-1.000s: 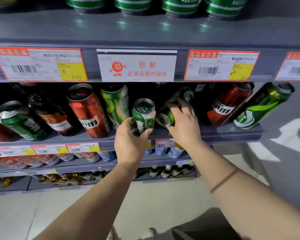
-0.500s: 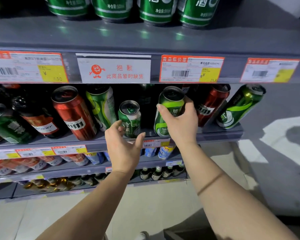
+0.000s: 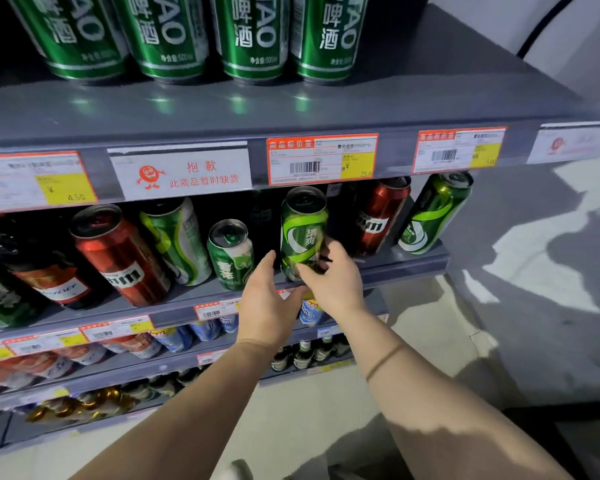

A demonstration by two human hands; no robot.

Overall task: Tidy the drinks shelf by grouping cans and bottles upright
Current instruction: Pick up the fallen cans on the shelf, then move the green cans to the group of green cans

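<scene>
**Drinks shelf, middle tier: tall green can set upright, grouping incomplete**

Right hand (image 3: 333, 282): fingers curled round the lower body of the tall green can (image 3: 303, 233), thumb on its front near the base. Can stands upright near the front edge of the middle shelf (image 3: 409, 268), centre-right, under the orange price tag.

Left hand (image 3: 265, 299): fingers straight and relaxed, holding nothing. Its fingertips lie just beside the can's lower left and next to the short green can (image 3: 231, 254); contact with either cannot be confirmed.

Progress (judgement): partway. All visible cans on this tier look upright; any apparent lean is probably lens distortion. Sorting is not finished: red and green cans alternate instead of sitting by kind.

Count, middle tier, as visible:
- Red cans: 2, one left (image 3: 118, 254), one right (image 3: 381, 216).
- Tall green cans with light swirl: 3, the held one, one left of centre (image 3: 175, 240), one at far right (image 3: 433, 213).
- Short green can: 1.
- Dark bottle with red label (image 3: 39, 271): 1, at left.
- More green stock at the far left edge, partly cut off; not countable.

Top shelf: 4 large green cans (image 3: 246, 32), upright, in a row, already grouped.

Lower tiers: blue cans, red cans and small bottles, too blurred to count.

Left to do (judgement): gather the reds together, the greens together, and the bottle apart.
</scene>
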